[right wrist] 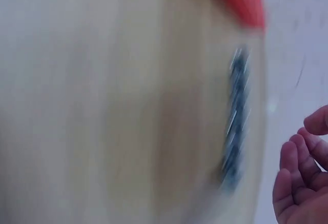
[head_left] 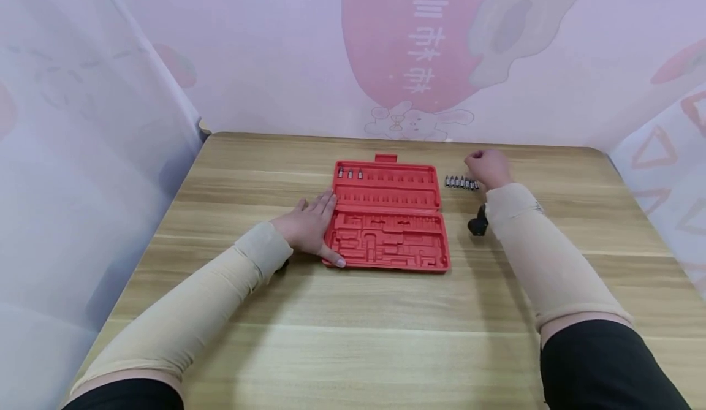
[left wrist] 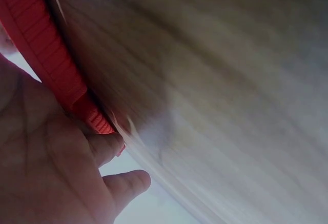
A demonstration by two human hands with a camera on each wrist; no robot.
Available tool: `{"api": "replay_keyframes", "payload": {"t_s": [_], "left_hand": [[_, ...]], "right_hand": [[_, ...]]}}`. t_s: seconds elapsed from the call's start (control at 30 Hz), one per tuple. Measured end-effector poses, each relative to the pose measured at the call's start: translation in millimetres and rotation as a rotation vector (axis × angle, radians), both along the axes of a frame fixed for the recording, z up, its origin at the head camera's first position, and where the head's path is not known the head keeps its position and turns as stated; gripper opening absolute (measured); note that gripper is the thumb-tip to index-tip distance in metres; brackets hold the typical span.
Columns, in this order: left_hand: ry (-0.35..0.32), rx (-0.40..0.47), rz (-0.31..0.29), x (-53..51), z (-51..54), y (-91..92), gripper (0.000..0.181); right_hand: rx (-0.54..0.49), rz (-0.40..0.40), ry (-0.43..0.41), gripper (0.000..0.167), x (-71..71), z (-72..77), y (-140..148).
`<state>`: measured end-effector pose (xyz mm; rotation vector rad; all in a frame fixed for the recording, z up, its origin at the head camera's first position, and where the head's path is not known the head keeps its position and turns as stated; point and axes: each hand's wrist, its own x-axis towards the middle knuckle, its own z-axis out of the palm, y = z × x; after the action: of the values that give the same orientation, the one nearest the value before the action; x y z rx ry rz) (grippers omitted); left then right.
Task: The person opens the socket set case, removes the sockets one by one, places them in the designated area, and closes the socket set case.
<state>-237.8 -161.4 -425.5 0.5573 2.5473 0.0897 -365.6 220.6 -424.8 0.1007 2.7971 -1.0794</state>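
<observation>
A red plastic tool case (head_left: 386, 209) lies opened flat on the table, its moulded slots facing up. Three small metal bits (head_left: 350, 174) stand in the upper left slots of its lid. My left hand (head_left: 309, 226) presses on the case's left edge with fingers spread; the left wrist view shows its palm against the red rim. To the right of the case, several more small metal bits (head_left: 461, 182) lie in a row. Just beyond that row my right hand (head_left: 489, 168) is raised, its fingers (right wrist: 289, 157) loosely curled with nothing visible between them. The row is blurred in the right wrist view.
The wood-grain table (head_left: 386, 330) has its far edge against a pale printed curtain (head_left: 276, 54). Another curtain hangs along the left side. A black wrist camera (head_left: 478, 222) sits below the right wrist.
</observation>
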Motion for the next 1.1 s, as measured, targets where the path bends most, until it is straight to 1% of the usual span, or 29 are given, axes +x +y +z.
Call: {"api": "replay_keyframes", "payload": {"t_s": [0.13,0.17,0.23,0.33,0.47,0.53,0.63,0.7,0.8,0.9,0.97,1.0,1.03,1.1], "left_hand": [[0.000,0.002,0.001,-0.5,-0.4,0.5,0.145],[0.001,0.003,0.001,-1.0,-0.5,1.0,0.145],[0.001,0.003,-0.001,-1.7,-0.2,2.6,0.145],[0.002,-0.009,-0.013,-2.7,0.2,5.4,0.144],[0.005,-0.020,-0.036,-4.4,0.1,10.0,0.142],[0.004,-0.025,-0.040,-5.2,0.3,11.0,0.143],[-0.001,-0.027,-0.042,-6.1,1.1,11.4,0.143],[0.001,-0.033,-0.042,-7.0,0.8,10.9,0.143],[0.005,-0.031,-0.039,-7.8,0.5,9.4,0.143],[0.005,-0.031,-0.037,-7.9,1.0,8.3,0.144],[0.002,-0.029,-0.036,-8.2,1.0,7.9,0.144],[0.000,-0.030,-0.036,-8.1,1.2,7.9,0.144],[-0.002,-0.032,-0.038,-7.9,1.4,7.9,0.144],[-0.003,-0.034,-0.041,-8.4,0.9,7.7,0.144]], "right_hand": [[-0.142,0.094,-0.017,0.042,-3.1,13.4,-49.3],[-0.171,0.116,-0.022,0.042,-2.9,15.6,-63.3],[-0.178,0.165,-0.023,0.041,-1.8,16.7,-90.1],[-0.165,0.236,-0.035,0.036,1.1,12.1,-126.1],[-0.125,0.297,-0.036,0.034,6.2,3.5,-160.7],[-0.098,0.297,-0.038,0.034,7.2,-0.1,-172.7],[-0.092,0.260,-0.065,0.037,7.3,-4.1,-184.7],[-0.101,0.220,-0.088,0.037,6.4,-6.0,-188.8],[-0.182,0.167,-0.109,0.035,4.4,-8.2,-191.6],[-0.337,0.118,-0.130,0.031,3.0,-9.9,-191.4],[-0.402,0.103,-0.133,0.028,3.9,-10.5,-190.5],[-0.409,0.104,-0.128,0.027,4.6,-11.0,-190.0],[-0.393,0.111,-0.113,0.025,6.0,-11.2,-189.5],[-0.323,0.134,-0.080,0.022,9.1,-11.6,-188.8]]}}
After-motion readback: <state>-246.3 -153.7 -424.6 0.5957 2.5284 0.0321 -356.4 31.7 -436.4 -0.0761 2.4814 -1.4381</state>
